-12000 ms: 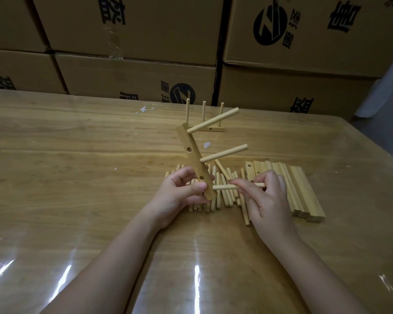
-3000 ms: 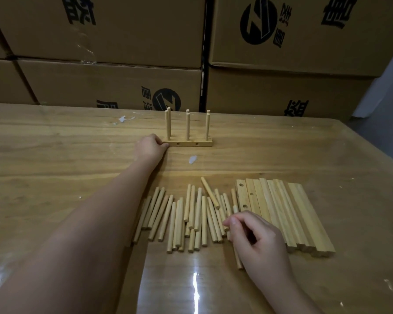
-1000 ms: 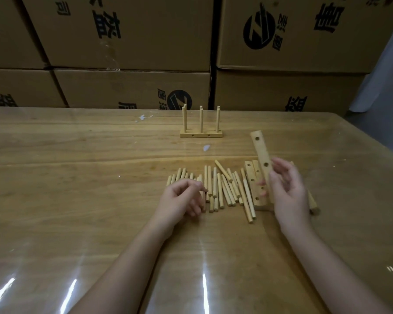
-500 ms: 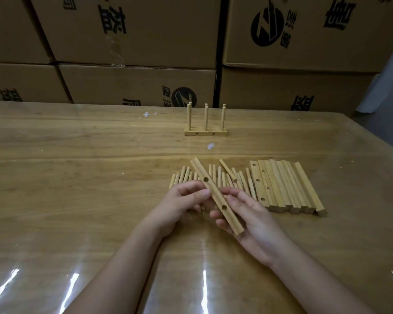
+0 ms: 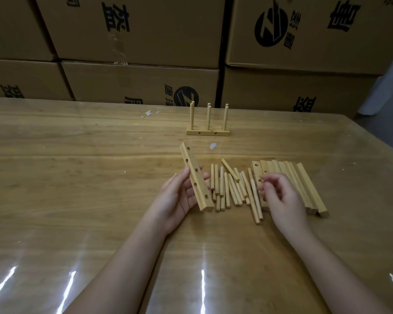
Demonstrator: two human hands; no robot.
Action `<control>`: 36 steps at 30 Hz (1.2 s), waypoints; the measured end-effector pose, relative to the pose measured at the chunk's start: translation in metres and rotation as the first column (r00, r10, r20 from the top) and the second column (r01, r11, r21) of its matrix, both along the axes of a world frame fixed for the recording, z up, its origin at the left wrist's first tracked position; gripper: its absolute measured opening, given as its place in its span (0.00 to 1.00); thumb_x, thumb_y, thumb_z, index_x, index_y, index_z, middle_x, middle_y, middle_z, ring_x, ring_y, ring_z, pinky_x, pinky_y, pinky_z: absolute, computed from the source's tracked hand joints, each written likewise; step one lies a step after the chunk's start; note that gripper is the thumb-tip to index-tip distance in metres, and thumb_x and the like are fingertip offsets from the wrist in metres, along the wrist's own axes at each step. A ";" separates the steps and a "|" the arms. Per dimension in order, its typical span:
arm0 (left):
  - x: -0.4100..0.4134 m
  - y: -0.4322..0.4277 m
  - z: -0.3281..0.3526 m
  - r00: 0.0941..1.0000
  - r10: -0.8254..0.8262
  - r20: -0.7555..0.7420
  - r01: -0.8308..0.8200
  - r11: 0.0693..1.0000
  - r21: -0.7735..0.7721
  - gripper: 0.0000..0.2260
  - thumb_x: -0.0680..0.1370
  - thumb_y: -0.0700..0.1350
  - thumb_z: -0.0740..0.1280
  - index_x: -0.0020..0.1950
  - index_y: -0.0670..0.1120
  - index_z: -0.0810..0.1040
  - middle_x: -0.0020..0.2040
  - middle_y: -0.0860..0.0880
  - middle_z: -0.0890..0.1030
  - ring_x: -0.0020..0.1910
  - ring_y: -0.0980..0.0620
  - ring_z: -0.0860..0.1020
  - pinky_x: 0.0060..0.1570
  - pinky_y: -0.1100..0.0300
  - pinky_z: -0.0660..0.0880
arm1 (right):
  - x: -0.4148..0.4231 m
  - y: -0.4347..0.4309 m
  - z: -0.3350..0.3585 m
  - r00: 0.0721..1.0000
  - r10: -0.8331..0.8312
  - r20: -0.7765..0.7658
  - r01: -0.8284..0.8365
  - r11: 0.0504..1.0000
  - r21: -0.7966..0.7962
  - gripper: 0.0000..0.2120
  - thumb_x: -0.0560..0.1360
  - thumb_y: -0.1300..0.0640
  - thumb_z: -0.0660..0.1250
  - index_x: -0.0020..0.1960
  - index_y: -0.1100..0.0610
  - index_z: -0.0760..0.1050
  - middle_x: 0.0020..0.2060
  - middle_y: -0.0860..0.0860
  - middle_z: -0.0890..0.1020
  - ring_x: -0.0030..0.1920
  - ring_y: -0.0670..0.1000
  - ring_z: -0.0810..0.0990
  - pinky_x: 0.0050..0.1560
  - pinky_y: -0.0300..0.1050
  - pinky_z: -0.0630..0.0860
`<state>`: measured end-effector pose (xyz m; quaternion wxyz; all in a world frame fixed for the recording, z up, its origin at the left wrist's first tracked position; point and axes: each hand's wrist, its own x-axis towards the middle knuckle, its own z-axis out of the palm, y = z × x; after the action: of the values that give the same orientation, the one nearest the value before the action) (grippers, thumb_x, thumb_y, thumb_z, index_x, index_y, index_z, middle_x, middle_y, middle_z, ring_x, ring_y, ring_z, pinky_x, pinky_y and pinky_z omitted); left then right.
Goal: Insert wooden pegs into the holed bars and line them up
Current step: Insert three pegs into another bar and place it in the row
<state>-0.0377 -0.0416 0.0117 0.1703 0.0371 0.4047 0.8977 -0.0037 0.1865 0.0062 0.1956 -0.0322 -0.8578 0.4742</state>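
Nearest, the glossy brown wooden tabletop shows streaks of glare, and two bare forearms reach over it from the near edge. The left hand has its grip clamped on a pale wooden bar with round holes, thumb on the bar's left edge and fingers curled behind it. The bar is lifted off the tabletop and tilted, with its near end low beside the palm and its far end leaning up and to the left. None of the holes showing along it has a peg in it. The right hand hovers with its grip apart, fingers loosely bent and holding nothing, above the seam between two groups of parts. To its left is a spread of short round wooden pegs lying flat between the hands, most pointing away from the person and one lying slantwise across the far ends. Under and to the right of the hand is a row of flat wooden bars laid side by side and touching. Farther off lies a small white scrap. Beyond it a pegged wooden bar rests flat with pegs standing upright. Stacked brown cardboard boxes with black printing fill the background.
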 end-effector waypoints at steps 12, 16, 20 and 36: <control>-0.002 0.002 -0.001 1.000 0.029 -0.009 -0.029 0.999 -0.024 0.16 0.73 0.47 0.65 0.57 0.41 0.78 0.47 0.41 0.84 0.41 0.49 0.84 0.37 0.57 0.81 | 0.000 -0.008 -0.003 0.994 0.034 0.106 -0.098 0.724 0.683 0.23 0.74 0.47 0.62 0.68 0.47 0.65 0.54 0.44 0.69 0.58 0.46 0.65 0.58 0.41 0.65; -0.001 0.002 -0.001 1.000 0.023 -0.020 -0.024 0.998 -0.050 0.16 0.74 0.47 0.65 0.58 0.41 0.78 0.47 0.42 0.84 0.41 0.49 0.84 0.38 0.57 0.81 | 0.002 -0.008 -0.003 0.993 0.042 0.107 -0.109 0.645 0.757 0.23 0.74 0.49 0.61 0.68 0.46 0.64 0.50 0.44 0.66 0.54 0.46 0.64 0.54 0.39 0.63; 0.000 0.002 -0.001 0.999 -0.005 -0.051 0.002 0.998 -0.069 0.16 0.74 0.47 0.64 0.58 0.41 0.77 0.47 0.42 0.84 0.41 0.48 0.84 0.38 0.57 0.80 | 0.001 -0.011 -0.005 0.998 0.022 0.063 -0.062 0.651 0.756 0.22 0.75 0.54 0.62 0.68 0.48 0.67 0.51 0.45 0.72 0.53 0.47 0.67 0.53 0.40 0.65; 0.001 0.002 -0.006 0.987 -0.114 -0.115 0.104 0.990 -0.096 0.19 0.80 0.56 0.55 0.62 0.48 0.76 0.30 0.50 0.73 0.23 0.56 0.70 0.23 0.65 0.69 | 0.007 -0.016 0.000 0.907 0.325 -0.269 -0.180 0.874 0.451 0.15 0.75 0.56 0.63 0.61 0.56 0.77 0.47 0.40 0.79 0.43 0.36 0.77 0.41 0.26 0.72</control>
<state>-0.0362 -0.0394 0.0054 0.1959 0.1056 0.4516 0.8640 0.0035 0.1705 0.0065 0.2769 0.2056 -0.8892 0.3005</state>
